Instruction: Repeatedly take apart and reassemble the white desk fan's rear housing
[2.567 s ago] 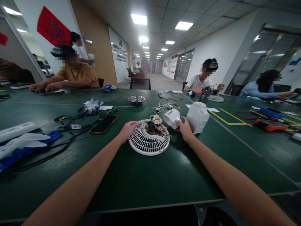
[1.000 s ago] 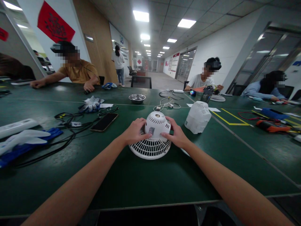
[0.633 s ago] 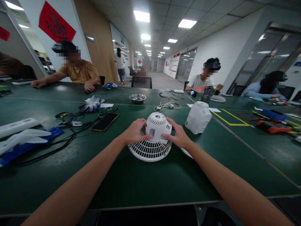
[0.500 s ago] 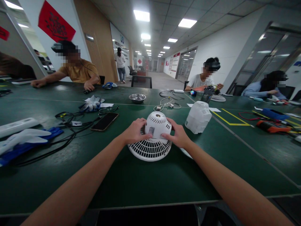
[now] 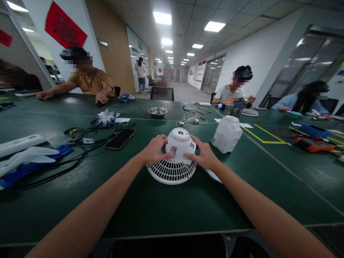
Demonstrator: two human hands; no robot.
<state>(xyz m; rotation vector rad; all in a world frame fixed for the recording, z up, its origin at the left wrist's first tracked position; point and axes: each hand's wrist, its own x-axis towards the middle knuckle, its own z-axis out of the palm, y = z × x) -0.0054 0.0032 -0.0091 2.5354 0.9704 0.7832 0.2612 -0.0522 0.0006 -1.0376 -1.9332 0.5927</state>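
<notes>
Both of my hands grip a white motor housing [image 5: 180, 143], which has vent slots, a round hole on top and a small grey label. It sits on a white fan grille [image 5: 172, 173] that lies on the green table. My left hand [image 5: 157, 148] wraps the left side with its thumb by the label. On the opposite side my right hand [image 5: 200, 152] presses with the thumb at the front. Fingers behind the housing are hidden. A pale curved piece [image 5: 213, 175] shows partly under my right forearm. To the right stands a translucent white vented plastic part [image 5: 227, 134].
A phone [image 5: 120, 138], black cables [image 5: 83, 147] and gloves [image 5: 32, 161] lie left. A metal bowl [image 5: 157, 112] and a white cable [image 5: 192, 120] are beyond the grille. An orange meter [image 5: 309, 144] lies right. Co-workers sit across the green table [image 5: 172, 211].
My hands and the housing stay practically still. At far right a co-worker's arms have shifted, and a person in the background has turned and moved slightly right.
</notes>
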